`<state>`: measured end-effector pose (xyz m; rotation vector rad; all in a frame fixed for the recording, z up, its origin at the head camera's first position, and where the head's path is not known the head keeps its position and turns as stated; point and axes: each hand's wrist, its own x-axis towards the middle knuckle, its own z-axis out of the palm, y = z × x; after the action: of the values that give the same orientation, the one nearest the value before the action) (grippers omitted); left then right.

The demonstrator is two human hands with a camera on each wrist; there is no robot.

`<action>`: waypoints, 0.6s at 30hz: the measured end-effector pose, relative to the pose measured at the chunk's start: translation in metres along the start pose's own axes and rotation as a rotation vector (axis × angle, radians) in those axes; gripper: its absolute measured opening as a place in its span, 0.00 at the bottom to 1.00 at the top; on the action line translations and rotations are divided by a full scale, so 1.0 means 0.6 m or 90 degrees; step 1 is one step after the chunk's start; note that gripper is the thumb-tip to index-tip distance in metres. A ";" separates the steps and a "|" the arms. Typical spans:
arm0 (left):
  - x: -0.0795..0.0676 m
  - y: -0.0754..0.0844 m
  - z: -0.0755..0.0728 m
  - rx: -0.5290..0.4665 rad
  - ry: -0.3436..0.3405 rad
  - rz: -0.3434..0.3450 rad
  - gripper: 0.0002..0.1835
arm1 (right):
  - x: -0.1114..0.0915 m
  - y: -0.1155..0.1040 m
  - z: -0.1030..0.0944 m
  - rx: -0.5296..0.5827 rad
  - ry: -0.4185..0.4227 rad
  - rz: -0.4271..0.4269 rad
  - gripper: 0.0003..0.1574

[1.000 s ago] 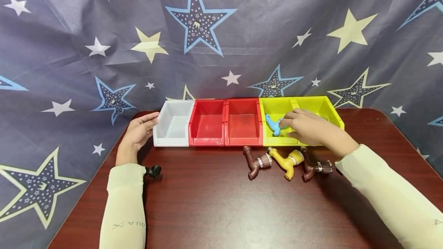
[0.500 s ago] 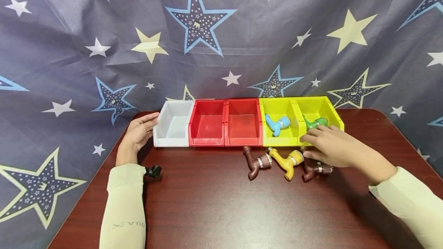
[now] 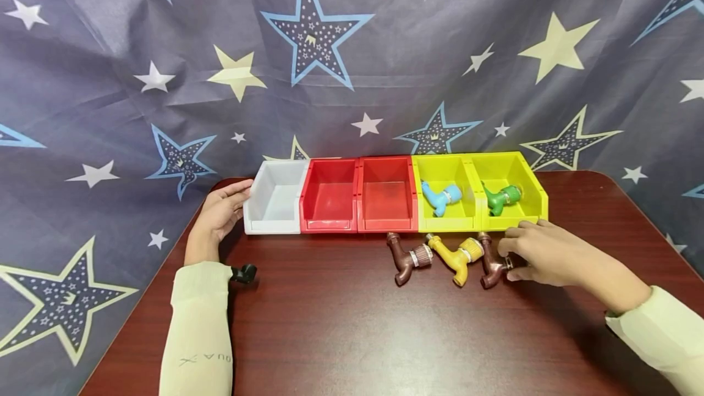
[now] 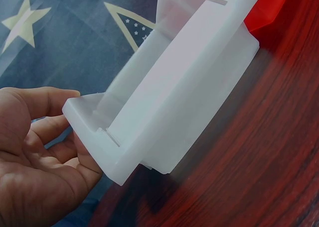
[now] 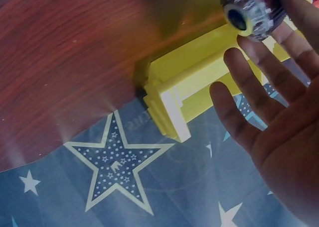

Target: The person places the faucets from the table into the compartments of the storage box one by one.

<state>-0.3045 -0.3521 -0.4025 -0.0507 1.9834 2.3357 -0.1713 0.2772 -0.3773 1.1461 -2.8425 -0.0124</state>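
My left hand (image 3: pixel 220 216) rests its fingertips against the outer left side of the white bin (image 3: pixel 272 225); in the left wrist view, a finger (image 4: pixel 52 101) touches the bin's corner. My right hand (image 3: pixel 552 253) has thumb and fingers around the ribbed knob of the right-hand brown tap (image 3: pixel 491 269), which lies on the table; the hand hides most of the knob. Left of it lie a yellow tap (image 3: pixel 455 260) and another brown tap (image 3: pixel 405 260). A blue tap (image 3: pixel 439 198) and a green tap (image 3: pixel 501 199) lie in separate yellow bins.
Two red bins (image 3: pixel 328 225) (image 3: pixel 387 225) stand between the white bin and the yellow bins (image 3: pixel 447 223) (image 3: pixel 541 200), all in one row at the back of the wooden table (image 3: pixel 352 322). A star-patterned cloth (image 3: pixel 352 96) hangs behind. A small black object (image 3: pixel 244 272) is beside the left wrist.
My right hand has moved from over the yellow bins down and right to the brown tap's knob, uncovering the blue and green taps. The left hand has stayed at the white bin.
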 end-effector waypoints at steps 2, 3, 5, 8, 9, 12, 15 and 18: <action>0.001 -0.002 -0.001 0.000 0.002 0.000 0.28 | -0.002 0.006 0.001 -0.002 -0.004 0.006 0.19; 0.002 -0.003 -0.003 0.000 0.000 0.001 0.28 | -0.004 0.009 0.002 -0.004 -0.006 0.010 0.19; 0.003 -0.003 -0.003 -0.002 0.000 0.002 0.29 | -0.007 0.015 0.002 -0.008 -0.008 0.017 0.19; 0.005 -0.004 -0.005 -0.003 -0.003 0.002 0.29 | -0.008 0.018 0.003 -0.011 -0.001 0.018 0.20; 0.004 -0.004 -0.006 -0.001 -0.003 0.001 0.29 | -0.008 0.016 0.002 -0.010 0.004 0.013 0.21; 0.004 -0.005 -0.006 0.003 0.001 0.000 0.29 | -0.006 0.007 0.002 -0.007 0.016 0.001 0.23; 0.004 -0.006 -0.006 0.006 0.003 0.001 0.29 | -0.006 -0.001 0.005 0.006 0.001 -0.002 0.29; 0.005 -0.007 -0.005 0.006 0.004 0.002 0.29 | -0.006 -0.005 0.011 0.027 -0.020 -0.002 0.35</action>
<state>-0.3072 -0.3543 -0.4075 -0.0540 1.9982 2.3306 -0.1671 0.2773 -0.3845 1.1687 -2.8822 0.0299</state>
